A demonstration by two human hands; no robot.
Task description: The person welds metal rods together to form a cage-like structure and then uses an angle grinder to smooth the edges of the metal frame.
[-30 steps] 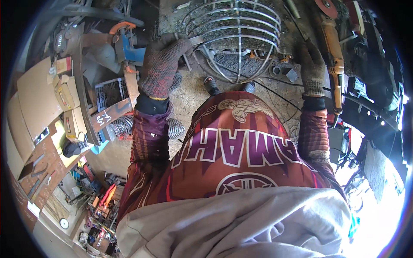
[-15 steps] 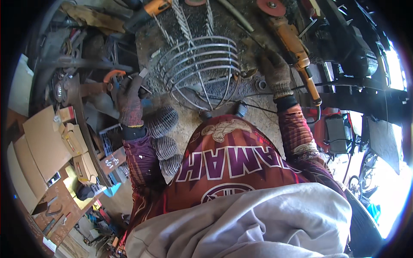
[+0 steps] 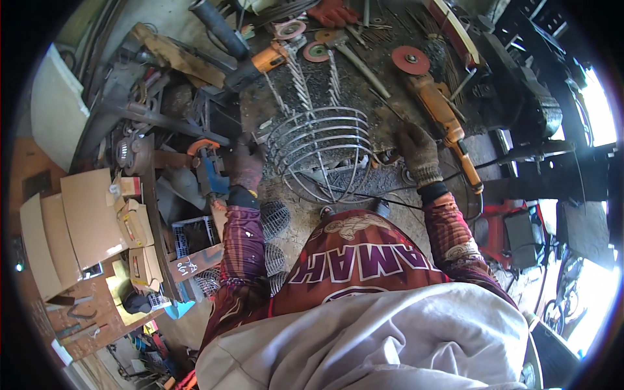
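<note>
A domed wire cage (image 3: 322, 153) of bent steel rods lies on its side on the dark metal bench (image 3: 364, 84). My left hand (image 3: 246, 166), in a worn knit glove, sits at the bench edge just left of the cage's rim, with its fingers curled. What it grips is hidden. My right hand (image 3: 418, 153), also gloved, is at the cage's right end, fingers closed around the rods there. An orange angle grinder (image 3: 442, 110) lies just beyond my right hand, its red disc (image 3: 410, 60) pointing away.
A second orange grinder (image 3: 260, 65), loose discs (image 3: 316, 51) and rods lie at the back of the bench. More small wire cages (image 3: 273, 218) are stacked by my left leg. Cardboard boxes (image 3: 91, 214) and tools crowd the left. A red machine (image 3: 513, 227) stands at the right.
The view has tilted up, so the cage and both hands sit lower in the picture. My left hand slid off the cage's top to its left rim; my right hand moved from the grinder to the cage.
</note>
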